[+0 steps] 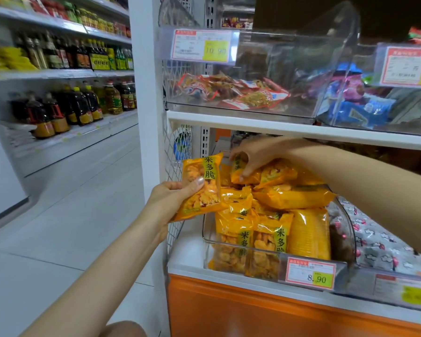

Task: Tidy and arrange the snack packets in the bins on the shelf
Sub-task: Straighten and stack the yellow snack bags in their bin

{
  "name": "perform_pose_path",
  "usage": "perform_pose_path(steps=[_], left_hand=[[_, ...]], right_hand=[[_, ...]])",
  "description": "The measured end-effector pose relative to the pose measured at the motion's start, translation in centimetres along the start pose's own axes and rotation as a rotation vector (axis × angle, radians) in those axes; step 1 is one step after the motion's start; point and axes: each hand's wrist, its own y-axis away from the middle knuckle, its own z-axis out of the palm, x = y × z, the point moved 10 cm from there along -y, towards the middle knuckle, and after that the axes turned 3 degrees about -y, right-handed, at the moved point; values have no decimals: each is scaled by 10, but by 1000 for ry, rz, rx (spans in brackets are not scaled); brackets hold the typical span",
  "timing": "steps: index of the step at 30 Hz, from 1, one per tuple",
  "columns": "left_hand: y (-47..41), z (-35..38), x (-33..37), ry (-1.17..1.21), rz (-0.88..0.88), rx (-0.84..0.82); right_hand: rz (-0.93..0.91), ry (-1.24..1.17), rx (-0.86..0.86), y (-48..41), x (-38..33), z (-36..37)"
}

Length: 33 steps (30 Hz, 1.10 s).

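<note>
Shop shelving holds a clear bin [272, 260] heaped with orange packets; the left hand [173, 194] grips 1 packet [201, 186] outside it, the right hand [253, 155] pinches another [241, 170] atop the heap, best stood upright, labels forward.

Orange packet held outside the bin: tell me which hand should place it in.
Left. The left hand grips the orange packet beside the left edge of the clear bin; the right hand is busy pinching a rear packet on the pile.
</note>
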Motion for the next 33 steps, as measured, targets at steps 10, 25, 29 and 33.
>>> perform_pose_path(steps=[10, 25, 29, 33], left_hand=[[-1, 8, 1, -1, 18, 13], [-49, 32, 36, -135, 145, 139], [-39, 19, 29, -193, 149, 171], [-26, 4, 31, -198, 174, 192]], right_hand=[[-11, -94, -20, -8, 1, -1], [-62, -233, -295, -5, -4, 26], [-63, -126, -353, 3, -11, 27], [-158, -33, -207, 28, -42, -5]])
